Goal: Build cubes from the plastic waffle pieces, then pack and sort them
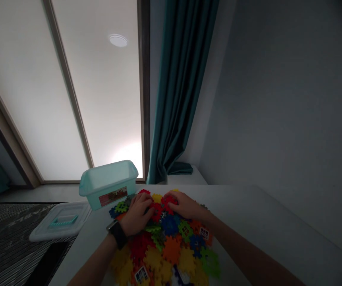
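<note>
Yellow pieces [153,258] lie near in a heap [171,249] on the white surface [248,208], most seemingly loose and left to handle, while far side our right hand [185,204] has its grip around a red piece [167,203] and our left hand [136,216] touches a second red piece [157,213], its hold unclear.

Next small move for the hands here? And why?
Probably have the right hand ease its red piece up slightly: it is well placed at that piece, while the left hand is beside another red piece. I can't tell whether the two interlock, so a gentle lift seems safer than a pull.
</note>
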Tool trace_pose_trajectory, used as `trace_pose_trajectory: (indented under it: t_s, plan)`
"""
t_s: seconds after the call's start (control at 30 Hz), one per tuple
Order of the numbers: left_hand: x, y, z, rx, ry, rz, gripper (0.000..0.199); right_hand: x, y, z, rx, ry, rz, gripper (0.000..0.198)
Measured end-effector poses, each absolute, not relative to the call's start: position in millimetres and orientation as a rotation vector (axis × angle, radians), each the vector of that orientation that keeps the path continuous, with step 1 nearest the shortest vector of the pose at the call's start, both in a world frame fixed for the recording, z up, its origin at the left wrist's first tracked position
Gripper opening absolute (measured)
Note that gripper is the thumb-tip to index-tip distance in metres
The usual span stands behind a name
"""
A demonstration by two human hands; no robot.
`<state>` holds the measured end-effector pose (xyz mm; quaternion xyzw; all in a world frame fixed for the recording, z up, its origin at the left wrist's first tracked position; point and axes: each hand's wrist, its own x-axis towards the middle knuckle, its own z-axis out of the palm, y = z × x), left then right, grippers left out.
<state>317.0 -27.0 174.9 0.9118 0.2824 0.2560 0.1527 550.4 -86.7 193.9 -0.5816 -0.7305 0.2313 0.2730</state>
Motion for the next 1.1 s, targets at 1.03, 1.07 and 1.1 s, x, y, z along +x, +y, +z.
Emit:
trace_pose_trajectory:
  t_s: [1.03,1.07,1.1]
  plan:
    - [262,-1,116,2.647,1.028,0.763,0.049,623,-149,95,-1.763,-1.630,0.276,0.051]
    - [261,-1,117,2.644,1.029,0.769,0.048,629,-147,95,-1.771,-1.590,0.252,0.050]
    - [261,-1,117,2.641,1.031,0.776,0.048,636,-145,95,-1.791,-1.542,0.229,0.050]
